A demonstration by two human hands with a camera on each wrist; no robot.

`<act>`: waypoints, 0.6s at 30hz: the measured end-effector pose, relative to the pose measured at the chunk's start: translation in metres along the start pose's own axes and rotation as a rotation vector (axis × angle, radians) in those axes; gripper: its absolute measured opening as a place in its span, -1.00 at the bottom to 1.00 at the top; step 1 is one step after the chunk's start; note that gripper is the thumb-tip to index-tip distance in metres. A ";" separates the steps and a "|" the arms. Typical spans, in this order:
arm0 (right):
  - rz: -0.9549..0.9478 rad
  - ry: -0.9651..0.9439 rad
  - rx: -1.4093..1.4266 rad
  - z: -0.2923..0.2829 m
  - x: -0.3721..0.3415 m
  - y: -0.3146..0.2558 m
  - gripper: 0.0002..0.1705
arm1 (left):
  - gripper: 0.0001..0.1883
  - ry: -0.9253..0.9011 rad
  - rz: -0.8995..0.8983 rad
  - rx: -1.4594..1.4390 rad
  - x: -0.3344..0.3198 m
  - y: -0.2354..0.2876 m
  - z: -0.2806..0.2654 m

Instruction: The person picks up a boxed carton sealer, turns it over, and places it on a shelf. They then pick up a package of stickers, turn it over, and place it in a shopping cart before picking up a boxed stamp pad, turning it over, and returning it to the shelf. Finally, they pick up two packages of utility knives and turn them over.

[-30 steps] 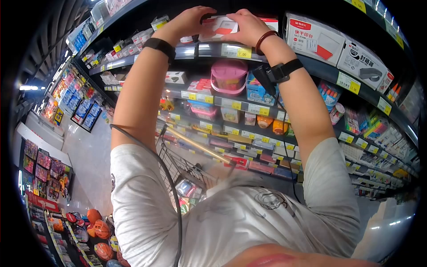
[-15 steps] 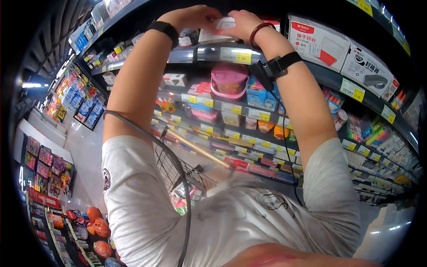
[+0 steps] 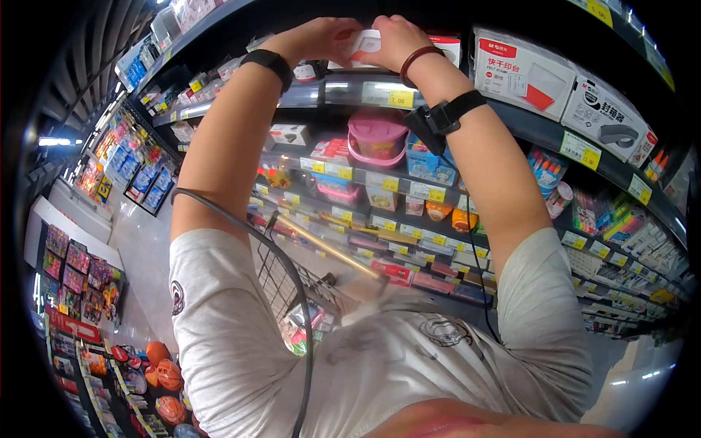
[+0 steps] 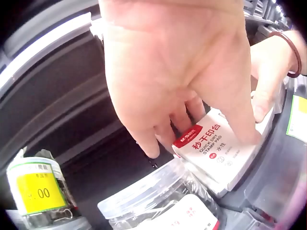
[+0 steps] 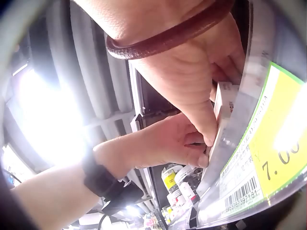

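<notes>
A white and red stamp pad box (image 4: 211, 148) sits on the upper shelf, close to the shelf's front edge. My left hand (image 3: 321, 40) grips its left end; in the left wrist view the thumb presses the front face, with the other fingers bent behind the box. At the other end my right hand (image 3: 400, 40) holds it, the thumb along the front side in the right wrist view. Between the hands, only part of the box shows in the head view. A clear lidded tub (image 4: 158, 201) stands just left of the box.
A price label (image 3: 387, 95) runs along the shelf edge below the hands. Larger boxes, a felt stamp pad box (image 3: 522, 73) and a tape dispenser box (image 3: 606, 109), stand to the right. Lower shelves hold a pink bucket (image 3: 377, 139). A wire cart (image 3: 299, 285) stands below.
My left hand has moved right onto the stamp pad box's left end. The hands are closer together, covering more of the box.
</notes>
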State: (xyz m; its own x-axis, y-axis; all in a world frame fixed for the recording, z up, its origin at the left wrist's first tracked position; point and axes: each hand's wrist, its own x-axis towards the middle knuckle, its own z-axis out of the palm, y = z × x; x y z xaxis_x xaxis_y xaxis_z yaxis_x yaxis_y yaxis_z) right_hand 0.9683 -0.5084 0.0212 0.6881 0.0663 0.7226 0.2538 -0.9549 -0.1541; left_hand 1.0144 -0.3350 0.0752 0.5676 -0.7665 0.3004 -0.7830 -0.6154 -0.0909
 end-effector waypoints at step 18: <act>0.070 0.087 0.488 -0.025 0.006 0.019 -0.46 | -0.46 0.341 0.126 0.065 -0.039 0.007 0.007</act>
State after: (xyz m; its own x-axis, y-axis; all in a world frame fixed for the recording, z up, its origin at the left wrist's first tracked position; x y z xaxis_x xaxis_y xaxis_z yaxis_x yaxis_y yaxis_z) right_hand 0.9602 -0.5339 0.0396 0.6608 -0.0374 0.7496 0.5115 -0.7084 -0.4863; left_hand 0.9884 -0.3106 0.0564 0.3417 -0.7387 0.5811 -0.8175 -0.5386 -0.2040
